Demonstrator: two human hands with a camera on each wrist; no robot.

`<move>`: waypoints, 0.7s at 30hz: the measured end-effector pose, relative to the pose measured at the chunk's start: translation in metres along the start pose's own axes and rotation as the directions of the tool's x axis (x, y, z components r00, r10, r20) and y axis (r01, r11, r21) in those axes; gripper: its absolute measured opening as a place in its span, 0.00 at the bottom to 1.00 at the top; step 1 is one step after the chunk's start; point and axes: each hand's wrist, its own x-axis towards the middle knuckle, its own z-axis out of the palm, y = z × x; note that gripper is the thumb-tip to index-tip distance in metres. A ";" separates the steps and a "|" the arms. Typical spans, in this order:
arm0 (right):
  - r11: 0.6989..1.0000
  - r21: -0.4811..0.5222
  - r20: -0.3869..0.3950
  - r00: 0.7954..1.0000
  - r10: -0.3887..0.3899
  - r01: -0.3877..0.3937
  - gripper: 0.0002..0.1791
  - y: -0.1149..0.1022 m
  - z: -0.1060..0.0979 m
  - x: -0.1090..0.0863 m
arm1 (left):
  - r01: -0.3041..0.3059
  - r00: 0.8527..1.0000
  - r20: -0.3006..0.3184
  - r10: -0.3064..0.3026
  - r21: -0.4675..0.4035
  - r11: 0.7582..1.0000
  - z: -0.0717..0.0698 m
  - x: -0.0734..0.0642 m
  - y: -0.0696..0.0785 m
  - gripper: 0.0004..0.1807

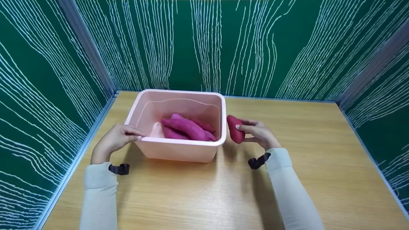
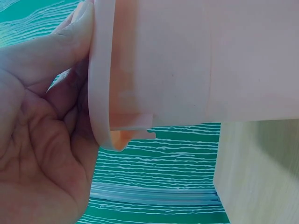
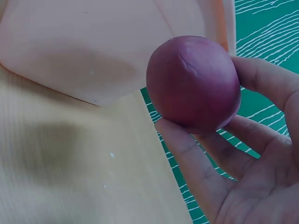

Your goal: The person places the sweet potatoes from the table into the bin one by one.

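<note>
A pink plastic tub [image 1: 179, 148] stands on the wooden table, with several purple sweet potatoes [image 1: 187, 128] lying inside. My left hand [image 1: 119, 138] grips the tub's left rim [image 2: 100, 93], thumb over the top edge. Just outside the tub's right wall, my right hand [image 1: 257, 133] holds another purple sweet potato [image 1: 235, 129] between thumb and fingers. In the right wrist view that sweet potato [image 3: 194, 84] fills the fingers, with the tub wall [image 3: 93, 46] close behind it.
The wooden table [image 1: 319, 159] is walled on three sides by green panels with white lines [image 1: 243, 44]. Metal corner posts [image 1: 86, 44] rise at the back left and back right. A black wrist mount [image 1: 119, 168] sits on each sleeve.
</note>
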 end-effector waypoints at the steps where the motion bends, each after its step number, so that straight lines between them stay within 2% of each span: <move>1: 1.000 -0.007 0.002 1.000 -0.006 0.006 0.43 -0.002 -0.001 0.000 | 0.000 1.000 0.001 0.000 -0.001 1.000 0.000 0.000 0.000 0.12; 6: 0.999 -0.026 0.006 1.000 -0.021 0.021 0.42 -0.011 -0.003 -0.003 | -0.001 1.000 -0.002 0.001 0.003 1.000 0.000 0.001 -0.001 0.12; 13: 0.998 -0.019 0.012 0.999 -0.053 0.053 0.40 -0.019 -0.003 -0.003 | -0.065 0.998 -0.022 0.066 0.055 0.996 0.002 0.000 0.000 0.11; 21: 0.997 -0.042 0.016 0.998 -0.066 0.067 0.41 -0.033 -0.003 -0.007 | -0.028 0.999 -0.015 0.029 0.037 0.999 0.001 0.000 0.000 0.11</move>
